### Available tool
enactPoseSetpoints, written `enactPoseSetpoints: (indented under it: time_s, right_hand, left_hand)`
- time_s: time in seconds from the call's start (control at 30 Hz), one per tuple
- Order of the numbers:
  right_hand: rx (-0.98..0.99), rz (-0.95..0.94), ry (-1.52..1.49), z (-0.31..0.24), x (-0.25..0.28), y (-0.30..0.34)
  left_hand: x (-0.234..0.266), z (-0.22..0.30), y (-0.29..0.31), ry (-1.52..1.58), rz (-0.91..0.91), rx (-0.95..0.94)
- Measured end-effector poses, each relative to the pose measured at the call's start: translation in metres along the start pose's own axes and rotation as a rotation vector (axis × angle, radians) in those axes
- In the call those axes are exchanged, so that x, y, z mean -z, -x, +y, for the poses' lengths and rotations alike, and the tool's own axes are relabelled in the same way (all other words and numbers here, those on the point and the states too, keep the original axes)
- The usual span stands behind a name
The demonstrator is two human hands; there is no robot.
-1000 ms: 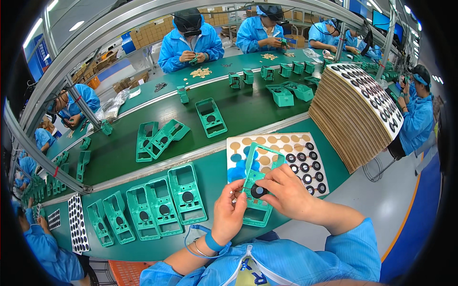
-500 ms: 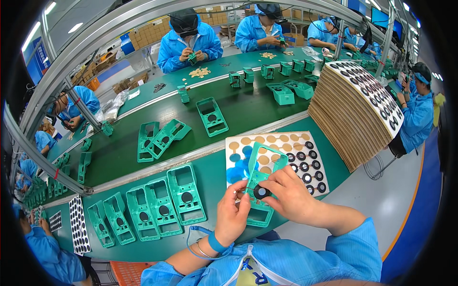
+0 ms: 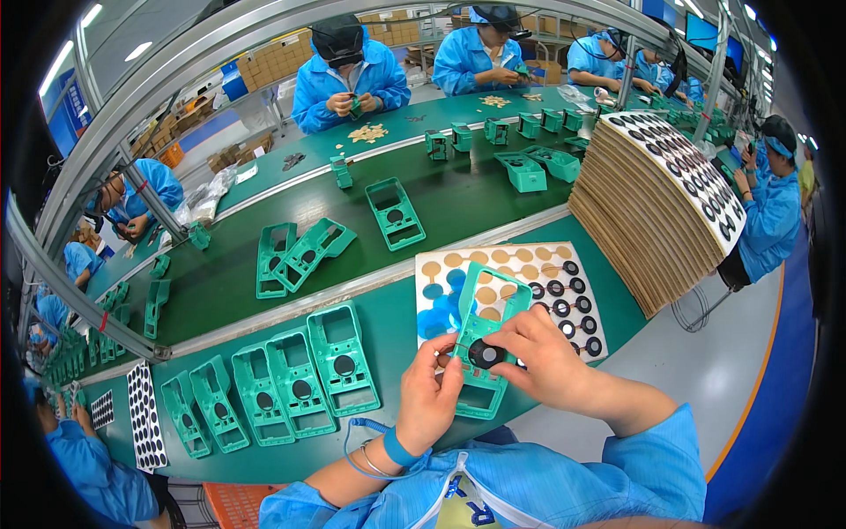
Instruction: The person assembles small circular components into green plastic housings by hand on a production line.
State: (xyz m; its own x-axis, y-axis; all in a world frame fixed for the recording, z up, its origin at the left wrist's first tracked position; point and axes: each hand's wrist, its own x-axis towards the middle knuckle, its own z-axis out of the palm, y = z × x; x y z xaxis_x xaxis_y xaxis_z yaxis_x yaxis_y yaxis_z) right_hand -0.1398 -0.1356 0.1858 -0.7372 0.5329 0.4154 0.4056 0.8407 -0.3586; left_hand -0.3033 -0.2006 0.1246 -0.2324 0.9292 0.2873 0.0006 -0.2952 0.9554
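Observation:
A green plastic housing [image 3: 480, 398] stands tilted in front of me, its upper end over a sheet of round stickers. My left hand [image 3: 429, 386] is closed at the housing's left edge, thumb and fingertips against it. A thin dark wire runs close to those fingertips; whether they pinch it too, I cannot tell. With thumb and fingers my right hand [image 3: 539, 354] grips a round black speaker-like disc [image 3: 485, 354] at its right rim. The disc lies against the middle of the housing. Under the hands, the sticker sheet [image 3: 428, 256] carries tan circles, blue film pieces and black wired discs.
Several green housings [image 3: 344, 363] with black round inserts line the bench at left. More housings [image 3: 394, 214] lie on the dark green belt [image 3: 352, 198]. A tall cardboard stack [image 3: 617, 220] stands at right. Co-workers [image 3: 348, 79] in blue sit across the belt. Metal frame bars [image 3: 84, 304] cross at left.
The disc has shifted slightly to the right, with my right hand moving along with it. Items on the belt have slid a little to the right. My left hand has barely moved.

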Motion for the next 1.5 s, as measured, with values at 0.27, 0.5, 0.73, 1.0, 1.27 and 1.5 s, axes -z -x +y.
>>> enactPoseSetpoints:
  time_s: [0.27,0.5,0.73,1.0,1.27,1.5]
  right_hand:
    - [0.017,-0.016,0.058,-0.005,-0.002,-0.001]
    - [-0.009,0.026,0.064,-0.004,-0.004,0.001]
    - [0.002,0.01,0.101,-0.003,-0.007,0.001]
    - [-0.052,0.002,0.145,-0.008,-0.014,-0.001]
    - [-0.206,-0.203,0.095,0.009,-0.002,-0.029]
    - [-0.327,-0.364,-0.056,0.02,-0.008,-0.048]
  left_hand:
    - [-0.002,0.004,0.001,0.005,-0.017,0.007]
    - [-0.004,0.001,0.0,0.028,-0.021,0.001]
    - [-0.004,0.001,0.001,0.013,-0.025,0.005]
    - [-0.005,0.002,0.004,0.106,0.0,0.029]
    - [-0.006,0.009,0.007,0.077,-0.031,-0.031]
    - [0.008,-0.007,-0.005,0.056,-0.082,0.009]
